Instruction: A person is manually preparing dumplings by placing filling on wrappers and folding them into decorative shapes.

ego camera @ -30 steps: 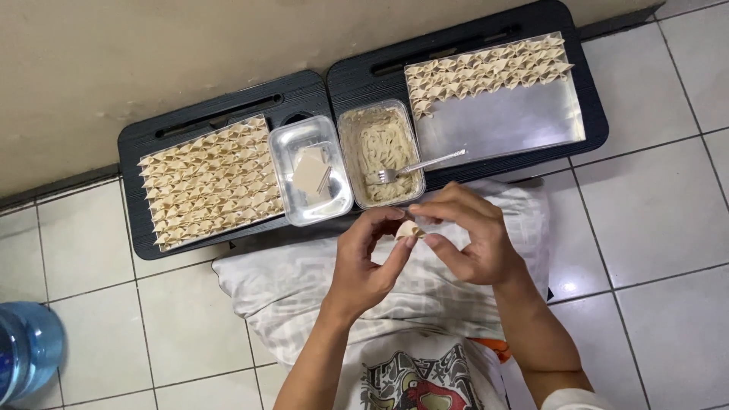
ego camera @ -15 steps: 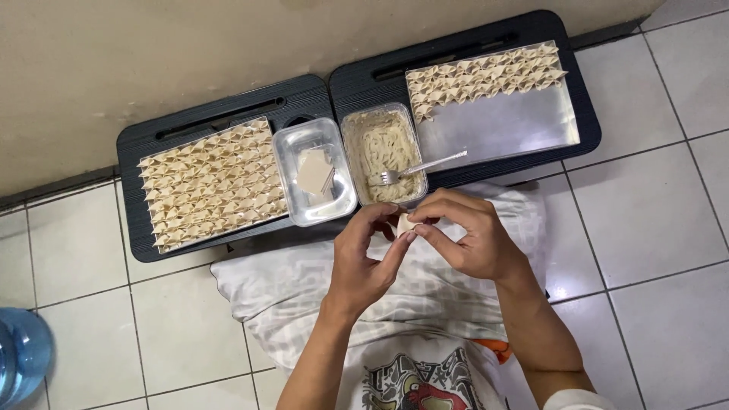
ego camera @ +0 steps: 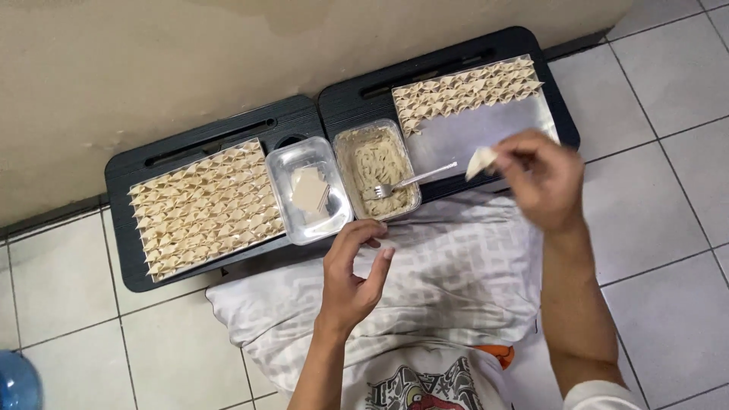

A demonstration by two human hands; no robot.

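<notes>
Two black plastic lap trays sit side by side vs the wall, so all is within reach. R hand hovers over the right tray's foil sheet, fingertips pinching a small pale folded dumpling at their tips. L hand, nearer the body, loosely curled, holding nothing.

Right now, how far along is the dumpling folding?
Done: the left foil tray is packed with folded dumplings; the right foil tray holds only a few top rows. In hand: the right hand carries one folded dumpling; the left hand is empty. Left: wrappers and filling remain.
</notes>
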